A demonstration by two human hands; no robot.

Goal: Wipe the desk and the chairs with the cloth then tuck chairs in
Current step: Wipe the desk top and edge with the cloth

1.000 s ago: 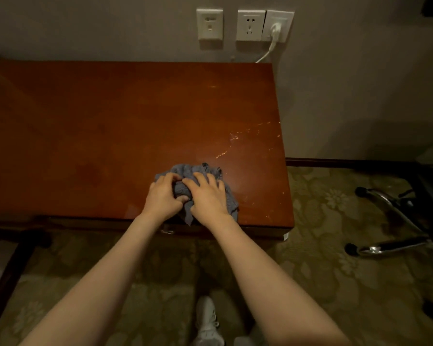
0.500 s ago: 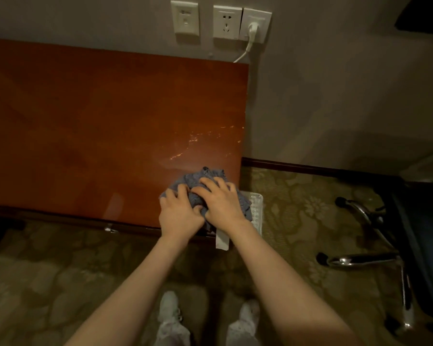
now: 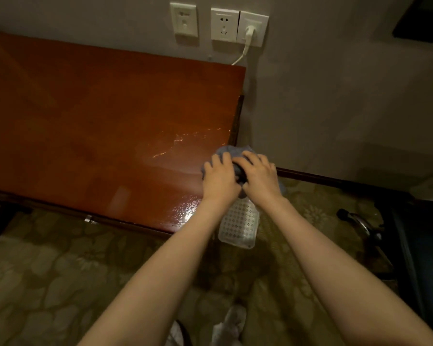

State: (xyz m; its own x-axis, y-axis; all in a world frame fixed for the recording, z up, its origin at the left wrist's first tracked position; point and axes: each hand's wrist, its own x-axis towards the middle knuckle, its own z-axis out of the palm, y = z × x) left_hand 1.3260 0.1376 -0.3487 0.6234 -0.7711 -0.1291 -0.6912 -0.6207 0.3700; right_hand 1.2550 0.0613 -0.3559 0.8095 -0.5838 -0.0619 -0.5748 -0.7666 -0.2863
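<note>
A bunched blue-grey cloth (image 3: pixel 227 150) lies on the right end of the red-brown wooden desk (image 3: pixel 98 126) and spills over its right edge. My left hand (image 3: pixel 220 179) presses on the cloth with its fingers laid forward. My right hand (image 3: pixel 260 176) sits beside it, past the desk edge, with its fingers curled over the bunched cloth. Wet streaks shine on the desk just left of the cloth and along the near edge. A dark office chair (image 3: pixel 420 245) with a chrome base stands on the floor at the right, away from the desk.
A white perforated plastic basket (image 3: pixel 239 226) sits on the floor below the desk's right corner. Wall sockets with a white plug (image 3: pixel 250 29) and cable are behind the desk. Patterned green carpet covers the floor. My shoes (image 3: pixel 229 325) show at the bottom.
Both hands slid the cloth rightward along the desk, from near the front edge to the right end, where it now overhangs. The view shifted right with them.
</note>
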